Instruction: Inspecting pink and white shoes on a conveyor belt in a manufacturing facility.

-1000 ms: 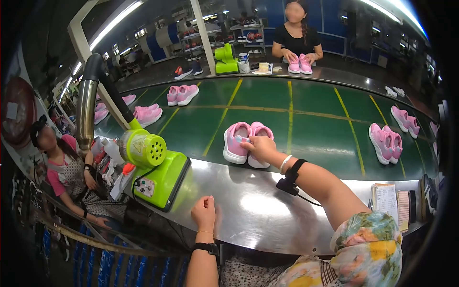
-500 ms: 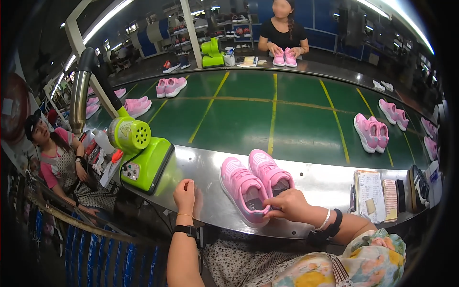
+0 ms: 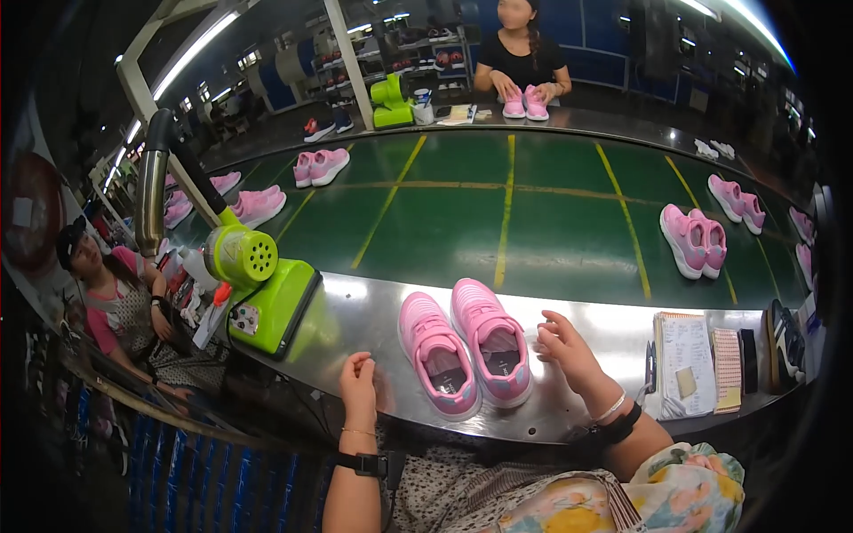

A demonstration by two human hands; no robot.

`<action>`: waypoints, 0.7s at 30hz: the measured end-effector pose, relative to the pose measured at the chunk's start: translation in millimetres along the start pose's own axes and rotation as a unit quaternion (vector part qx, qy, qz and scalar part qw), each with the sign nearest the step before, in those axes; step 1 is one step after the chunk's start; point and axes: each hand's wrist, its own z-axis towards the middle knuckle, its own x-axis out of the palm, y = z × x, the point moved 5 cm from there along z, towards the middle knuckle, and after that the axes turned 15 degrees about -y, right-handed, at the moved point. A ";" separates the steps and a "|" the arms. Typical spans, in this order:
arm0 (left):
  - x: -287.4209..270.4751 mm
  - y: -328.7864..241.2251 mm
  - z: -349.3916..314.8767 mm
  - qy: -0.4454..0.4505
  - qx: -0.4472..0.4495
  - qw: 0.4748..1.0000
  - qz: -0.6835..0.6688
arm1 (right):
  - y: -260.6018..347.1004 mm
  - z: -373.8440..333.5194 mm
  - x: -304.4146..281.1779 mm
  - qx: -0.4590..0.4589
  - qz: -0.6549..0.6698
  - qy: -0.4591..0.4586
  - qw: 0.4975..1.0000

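A pair of pink sneakers with hook-and-loop straps stands on the metal ledge in front of me, toes pointing away. The left sneaker (image 3: 425, 325) and the right sneaker (image 3: 481, 308) sit close side by side, the dark insoles showing in their openings. My right hand (image 3: 569, 352) hovers just right of the right sneaker, its fingers apart and holding nothing. Left of the pair, my left hand (image 3: 358, 384) is loosely closed with its fingers curled together. Nothing shows in it, and it is apart from the sneakers.
A green machine (image 3: 277, 306) with a blower stands left on the ledge. Beyond runs a green conveyor belt (image 3: 444, 226) carrying more pink sneakers (image 3: 693, 242). Notebooks (image 3: 686, 364) and a dark shoe (image 3: 784, 346) lie at right. A co-worker (image 3: 524, 62) across handles pink shoes; another person (image 3: 115, 302) sits left.
My right hand has let go of a sneaker's heel and moved right. The two sneakers now stand more evenly side by side. My left hand has shifted slightly right and toward me.
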 end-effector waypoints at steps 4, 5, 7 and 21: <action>28.8 -16.8 -57.5 0.099 -0.092 0.990 -0.040 | -14.9 10.7 12.2 -0.025 -0.105 0.099 0.989; 34.3 -22.2 -69.0 0.132 -0.119 0.983 -0.042 | -7.6 3.2 20.8 -0.029 -0.126 0.128 0.983; 41.2 -29.0 -78.1 0.153 -0.085 0.985 -0.001 | -5.8 2.2 30.7 -0.033 -0.134 0.139 0.981; 67.0 -69.7 -75.0 0.114 0.085 0.986 -0.083 | 14.9 3.4 54.1 -0.139 0.036 0.089 0.986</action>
